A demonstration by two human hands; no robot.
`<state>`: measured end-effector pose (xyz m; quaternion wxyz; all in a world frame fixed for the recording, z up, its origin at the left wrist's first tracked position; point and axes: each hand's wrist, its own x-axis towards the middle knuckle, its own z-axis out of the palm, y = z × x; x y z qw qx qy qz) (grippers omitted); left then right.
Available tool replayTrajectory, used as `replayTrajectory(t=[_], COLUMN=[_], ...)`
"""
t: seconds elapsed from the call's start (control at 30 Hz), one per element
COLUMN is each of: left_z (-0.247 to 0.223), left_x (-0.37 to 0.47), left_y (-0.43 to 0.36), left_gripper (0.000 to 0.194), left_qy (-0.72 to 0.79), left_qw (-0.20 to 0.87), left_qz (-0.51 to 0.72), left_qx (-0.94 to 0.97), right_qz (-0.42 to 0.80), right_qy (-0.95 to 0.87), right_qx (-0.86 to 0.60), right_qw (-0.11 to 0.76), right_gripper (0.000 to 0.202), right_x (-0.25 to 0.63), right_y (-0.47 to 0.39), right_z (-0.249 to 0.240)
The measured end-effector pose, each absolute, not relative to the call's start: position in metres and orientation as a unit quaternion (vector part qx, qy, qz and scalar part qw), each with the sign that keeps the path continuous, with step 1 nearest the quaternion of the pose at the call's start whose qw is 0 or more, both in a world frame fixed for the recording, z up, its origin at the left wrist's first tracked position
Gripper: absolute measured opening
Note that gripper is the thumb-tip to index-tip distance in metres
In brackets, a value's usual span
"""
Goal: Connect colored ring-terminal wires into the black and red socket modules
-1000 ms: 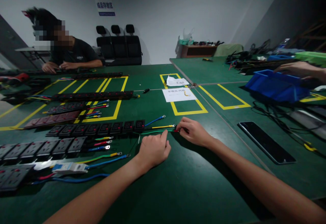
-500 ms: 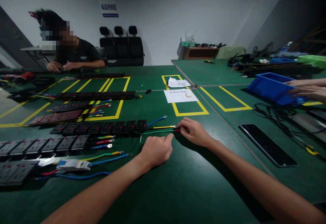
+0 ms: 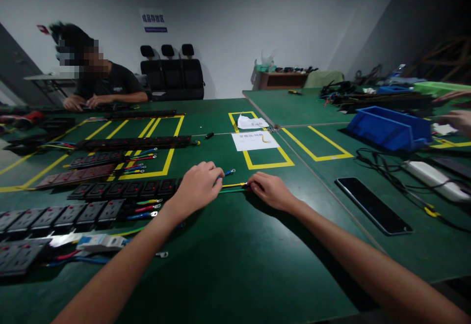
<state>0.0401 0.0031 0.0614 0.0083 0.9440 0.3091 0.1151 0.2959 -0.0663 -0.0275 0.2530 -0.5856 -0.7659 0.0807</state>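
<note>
A black socket strip [image 3: 128,188] lies across the table, with wires coming out of its right end. My left hand [image 3: 196,186] is over that end, palm down, fingers curled at the blue wire [image 3: 228,173], whose ring terminal sticks out past them. The yellow wire [image 3: 233,185] and the green wire [image 3: 233,191] run from beneath this hand to the right. At their tips my right hand [image 3: 268,189] has thumb and fingers pinched together on the green wire's end. The hand hides most of that end.
More socket strips [image 3: 79,216] with ring-ended wires lie at the left. A white paper label [image 3: 253,140] is ahead. At the right are a phone [image 3: 371,206], a blue bin [image 3: 386,130], black cables and a co-worker's hands. Another person sits across the table.
My left hand has gone up and left, from beside the wire tips onto the wires by the strip's end. My right hand stays at the tips. The co-worker's hands have left the blue bin.
</note>
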Motion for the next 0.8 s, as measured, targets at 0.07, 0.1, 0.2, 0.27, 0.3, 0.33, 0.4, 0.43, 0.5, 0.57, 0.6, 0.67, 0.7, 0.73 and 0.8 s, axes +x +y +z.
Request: replayTrajectory(t=[0.07, 0.1, 0.2, 0.27, 0.3, 0.33, 0.4, 0.43, 0.5, 0.57, 0.6, 0.67, 0.7, 0.73, 0.8], left_z=[0.062, 0.06, 0.051, 0.043, 0.04, 0.037, 0.031, 0.029, 0.025, 0.022, 0.021, 0.021, 0.021, 0.021, 0.022], left_x=[0.035, 0.034, 0.031, 0.032, 0.033, 0.033, 0.035, 0.035, 0.036, 0.035, 0.035, 0.034, 0.034, 0.034, 0.034], left_y=[0.016, 0.02, 0.028, 0.03, 0.03, 0.03, 0.031, 0.031, 0.032, 0.033, 0.033, 0.032, 0.031, 0.031, 0.03], left_gripper=[0.027, 0.027, 0.027, 0.027, 0.027, 0.026, 0.025, 0.025, 0.025, 0.024, 0.024, 0.024, 0.023, 0.023, 0.023], left_qy=[0.297, 0.298, 0.289, 0.273, 0.264, 0.258, 0.253, 0.254, 0.256, 0.252, 0.251, 0.252, 0.255, 0.257, 0.261], left_qw=[0.008, 0.01, 0.027, 0.028, 0.02, 0.01, 0.001, 0.005, 0.02, 0.024, 0.022, 0.019, 0.021, 0.026, 0.038], left_qz=[0.11, 0.102, 0.06, 0.049, 0.044, 0.039, 0.028, 0.025, 0.029, 0.04, 0.046, 0.054, 0.056, 0.059, 0.065], left_qx=[0.948, 0.949, 0.955, 0.96, 0.963, 0.965, 0.967, 0.967, 0.966, 0.967, 0.967, 0.966, 0.965, 0.964, 0.962], right_qz=[0.073, 0.071, 0.072, 0.074, 0.074, 0.073, 0.074, 0.075, 0.078, 0.081, 0.081, 0.08, 0.081, 0.083, 0.09], right_qy=[-0.769, -0.77, -0.768, -0.767, -0.766, -0.764, -0.762, -0.762, -0.761, -0.76, -0.759, -0.753, -0.749, -0.745, -0.737], right_qx=[-0.585, -0.584, -0.585, -0.588, -0.59, -0.592, -0.593, -0.593, -0.593, -0.593, -0.594, -0.6, -0.603, -0.606, -0.609], right_qw=[0.247, 0.248, 0.25, 0.246, 0.245, 0.244, 0.247, 0.249, 0.252, 0.252, 0.253, 0.259, 0.262, 0.267, 0.28], right_gripper=[0.02, 0.02, 0.019, 0.018, 0.017, 0.017, 0.015, 0.014, 0.012, 0.011, 0.011, 0.011, 0.012, 0.013, 0.016], right_x=[0.296, 0.296, 0.295, 0.293, 0.293, 0.292, 0.292, 0.292, 0.292, 0.292, 0.293, 0.293, 0.293, 0.293, 0.293], right_y=[-0.066, -0.066, -0.066, -0.066, -0.066, -0.066, -0.066, -0.066, -0.066, -0.066, -0.066, -0.066, -0.066, -0.066, -0.066], right_z=[-0.028, -0.028, -0.027, -0.026, -0.025, -0.024, -0.024, -0.024, -0.024, -0.025, -0.026, -0.026, -0.026, -0.026, -0.026])
